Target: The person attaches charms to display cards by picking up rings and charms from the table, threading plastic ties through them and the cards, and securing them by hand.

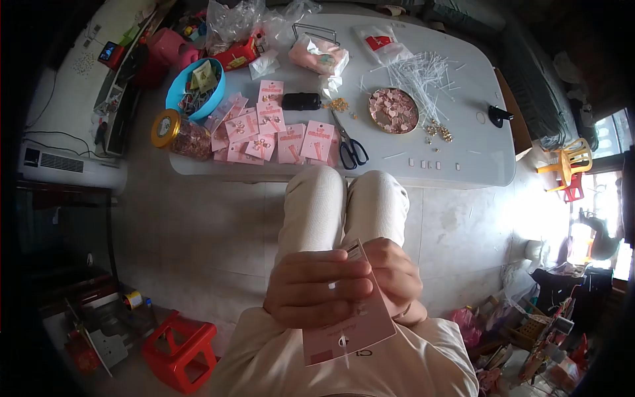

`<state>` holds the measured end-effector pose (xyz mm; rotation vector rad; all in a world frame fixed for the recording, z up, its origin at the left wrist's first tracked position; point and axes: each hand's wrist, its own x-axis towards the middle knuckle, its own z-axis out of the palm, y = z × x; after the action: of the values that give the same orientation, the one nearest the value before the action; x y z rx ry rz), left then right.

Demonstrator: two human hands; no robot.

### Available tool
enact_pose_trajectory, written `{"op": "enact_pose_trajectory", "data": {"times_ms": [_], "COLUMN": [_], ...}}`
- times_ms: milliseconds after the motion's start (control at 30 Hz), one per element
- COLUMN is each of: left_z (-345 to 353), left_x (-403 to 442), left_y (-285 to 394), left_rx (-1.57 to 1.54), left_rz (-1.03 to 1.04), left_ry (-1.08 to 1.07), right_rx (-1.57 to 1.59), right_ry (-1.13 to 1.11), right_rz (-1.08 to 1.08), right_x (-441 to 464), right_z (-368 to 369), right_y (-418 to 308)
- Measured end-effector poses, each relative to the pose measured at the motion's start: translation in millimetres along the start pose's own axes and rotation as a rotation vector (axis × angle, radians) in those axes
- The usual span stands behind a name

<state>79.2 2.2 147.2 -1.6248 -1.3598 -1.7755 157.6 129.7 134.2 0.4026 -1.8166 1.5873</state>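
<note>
**Tiled floor (231, 225) and pale table (264, 169); pink card (360, 334) held above the lap**

1. Nearest zone. The pink card is tilted, just above the wearer's lap. The left hand (324, 288) grips it, fingers folded across its face. The right hand (395, 274) is closed, fingers curled against the card's upper right edge; its fingertips are hidden, so whether it also pinches the card cannot be told. A thin clear strip (346, 354) shows at the card's lower part.

2. Lower left. A red stool (178, 351) stands on the floor.

3. Table, near edge. From left to right:
- jar (188, 137) with a gold lid, lying on its side;
- overlapping pink packaged cards (245, 129);
- scissors (350, 149) with dark handles, blades pointing away from the wearer;
- row of small rectangular pieces (423, 164).

4. Table, middle. A blue bowl (173, 99) holds mixed small items. A black object (301, 101) lies beside the cards, near small gold-coloured parts (338, 104). A round tray (415, 122) contains pink pieces (393, 109). Shiny beads (440, 130) lie to its right.

5. Table, far side. White thin sticks (430, 76) are scattered in a loose pile, near a white bag (383, 43) with a red mark. A tissue pack (317, 56) and crumpled clear plastic (231, 23) lie further left.
</note>
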Motion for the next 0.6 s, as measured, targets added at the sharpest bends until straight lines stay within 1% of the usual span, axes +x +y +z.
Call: {"op": "enact_pose_trajectory", "data": {"times_ms": [67,200,233,367,400,533,567,600], "left_z": [6,28,28,33,33,26,27,28], "left_x": [1,9,12,18,20,26,26,25], "left_y": [0,2,4,8,8,8,7,7], "left_rx": [0.04,0.121,0.132,0.197,0.201,0.231,0.224,0.222], "left_rz": [0.021,0.082,0.073,0.025,0.022,-0.022,-0.019,-0.032], "left_ry": [-0.011,0.344,0.349,0.311,0.319,0.153,0.166,0.172], "right_rx": [0.07,0.235,0.244,0.428,0.429,0.335,0.323,0.331], "right_ry": [-0.011,-0.038,-0.045,0.399,0.391,-0.069,-0.079,-0.055], "right_rz": [-0.022,-0.138,-0.128,-0.424,-0.419,-0.14,-0.139,-0.185], "right_x": [11,5,7,10,6,-4,-4,-4], "right_z": [2,-1,2,28,23,-18,-19,-17], "right_y": [-1,6,6,10,10,3,4,8]}}
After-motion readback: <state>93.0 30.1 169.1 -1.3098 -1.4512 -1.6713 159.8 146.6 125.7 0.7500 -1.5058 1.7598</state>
